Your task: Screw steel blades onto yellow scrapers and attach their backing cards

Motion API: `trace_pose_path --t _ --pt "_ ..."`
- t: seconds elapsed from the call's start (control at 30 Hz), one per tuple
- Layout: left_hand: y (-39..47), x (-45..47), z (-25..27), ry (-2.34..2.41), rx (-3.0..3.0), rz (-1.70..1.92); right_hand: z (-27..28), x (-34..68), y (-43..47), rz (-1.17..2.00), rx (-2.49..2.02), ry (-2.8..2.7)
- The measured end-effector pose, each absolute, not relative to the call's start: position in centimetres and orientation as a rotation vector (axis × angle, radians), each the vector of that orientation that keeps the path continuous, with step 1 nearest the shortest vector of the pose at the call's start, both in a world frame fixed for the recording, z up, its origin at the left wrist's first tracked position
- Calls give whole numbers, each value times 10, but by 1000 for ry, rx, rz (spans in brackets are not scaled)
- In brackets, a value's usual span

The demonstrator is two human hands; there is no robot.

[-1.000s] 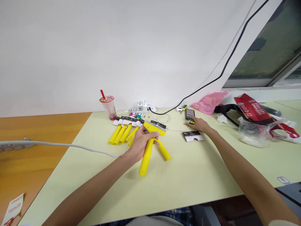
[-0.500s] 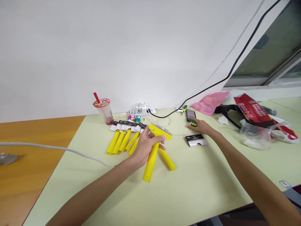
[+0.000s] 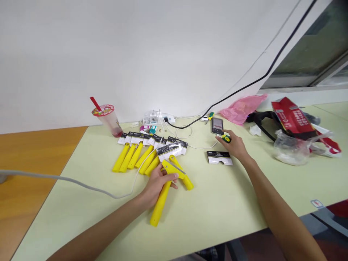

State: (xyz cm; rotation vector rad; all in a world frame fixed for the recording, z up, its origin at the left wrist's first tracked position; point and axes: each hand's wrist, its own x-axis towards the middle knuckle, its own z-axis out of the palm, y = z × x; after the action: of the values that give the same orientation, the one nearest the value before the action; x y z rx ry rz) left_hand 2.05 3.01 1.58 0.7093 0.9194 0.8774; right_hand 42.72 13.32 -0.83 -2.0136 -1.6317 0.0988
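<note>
My left hand (image 3: pixel 159 183) is closed around a yellow scraper (image 3: pixel 160 203), its wide head up and its handle slanting down toward me. Behind that head lies another yellow scraper (image 3: pixel 188 182) on the table, partly hidden. To the left, several yellow scrapers (image 3: pixel 135 156) with black-and-white cards over their heads lie in a row. My right hand (image 3: pixel 235 145) is closed on a screwdriver with a yellow-and-green handle (image 3: pixel 226 138); its shaft is hidden. Just beyond the fingers lies a phone (image 3: pixel 217 125). A loose black-and-white card (image 3: pixel 219 158) rests below this hand.
A cup with a red straw (image 3: pixel 108 121) stands at the back left. A power strip (image 3: pixel 154 117) with cables sits by the wall. A pink bag (image 3: pixel 241 110), a red package (image 3: pixel 290 117) and clear plastic (image 3: pixel 290 148) lie right. A grey cable (image 3: pixel 89 185) crosses the left side.
My left hand has brought the scraper lower and nearer to me. My right hand, with the screwdriver, has drawn back slightly from the phone. The view has shifted a little.
</note>
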Motion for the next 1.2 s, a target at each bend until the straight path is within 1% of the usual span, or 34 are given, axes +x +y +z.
trace_pose_path --t 0.2,0.33,0.4,0.47,0.6,0.7,0.87,1.07,1.2 --pt "20 27 9 995 739 942 0 392 102 77 -1836 -1639" --pt "21 25 9 961 752 946 9 367 89 1 -1745 -1586" --pt "23 23 6 936 738 931 19 350 81 32 -1687 -1568" --pt "23 21 2 908 729 925 30 329 72 186 -1609 -1620" --pt "22 20 -5 864 745 928 50 279 57 687 -1488 -1857" --pt "22 21 -6 836 763 933 56 250 55 962 -1421 -1966" --pt "22 22 -3 823 787 952 49 239 57 1253 -1356 -1952" --pt "19 23 -4 839 795 985 35 247 49 1656 -1401 -1759" --pt "18 23 -5 855 816 1011 31 243 45 1664 -1401 -1691"
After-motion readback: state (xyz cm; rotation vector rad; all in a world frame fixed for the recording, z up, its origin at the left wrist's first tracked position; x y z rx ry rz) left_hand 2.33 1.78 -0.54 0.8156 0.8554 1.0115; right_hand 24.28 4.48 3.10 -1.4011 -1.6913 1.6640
